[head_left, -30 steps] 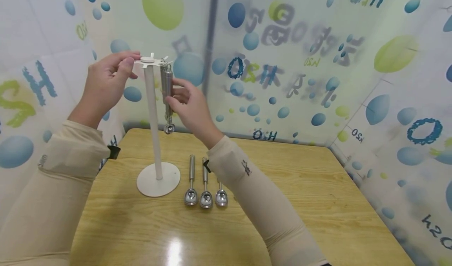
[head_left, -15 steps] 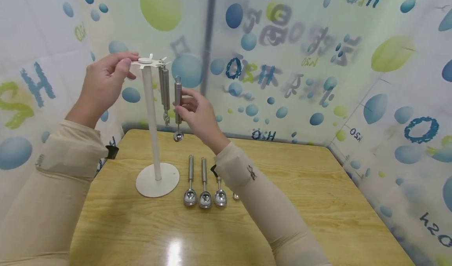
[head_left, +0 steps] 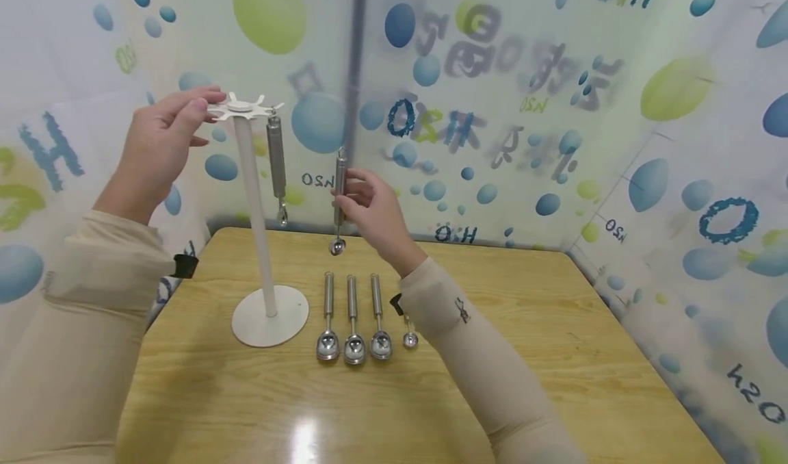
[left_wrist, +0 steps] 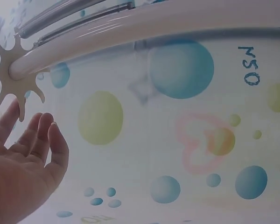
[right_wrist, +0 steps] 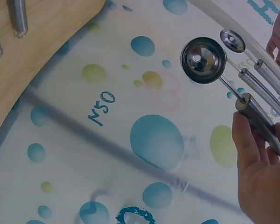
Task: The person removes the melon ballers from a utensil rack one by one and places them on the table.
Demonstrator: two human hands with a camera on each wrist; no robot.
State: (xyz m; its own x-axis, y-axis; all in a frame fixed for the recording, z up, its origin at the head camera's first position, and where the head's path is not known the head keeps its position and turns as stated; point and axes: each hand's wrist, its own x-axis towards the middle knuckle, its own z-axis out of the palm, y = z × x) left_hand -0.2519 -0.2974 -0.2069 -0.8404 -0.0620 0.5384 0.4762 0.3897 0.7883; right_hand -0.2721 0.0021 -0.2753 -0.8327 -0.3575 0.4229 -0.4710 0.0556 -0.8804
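A small steel melon baller (head_left: 340, 176) is pinched by its handle between the thumb and fingers of my right hand (head_left: 382, 217), bowl down, apart from the rack. In the right wrist view its round bowl (right_wrist: 203, 59) faces the camera. My left hand (head_left: 161, 142) pinches one prong of the white hook disc (head_left: 239, 111) that tops the upright stand (head_left: 254, 211). From the disc's right side hang two more steel tools (head_left: 277, 156), overlapping in the head view. Both of their handles (left_wrist: 65, 16) show in the left wrist view.
Three larger scoops (head_left: 353, 346) lie side by side on the wooden table (head_left: 523, 354), right of the stand's round base (head_left: 246, 324). Beyond them lies a smaller scoop (head_left: 410, 340), partly behind the right sleeve. A patterned curtain (head_left: 505, 176) encloses the table.
My right hand has lifted the melon baller off the rack and moved it right and slightly down. My left hand keeps its place at the disc. The view has shifted slightly.
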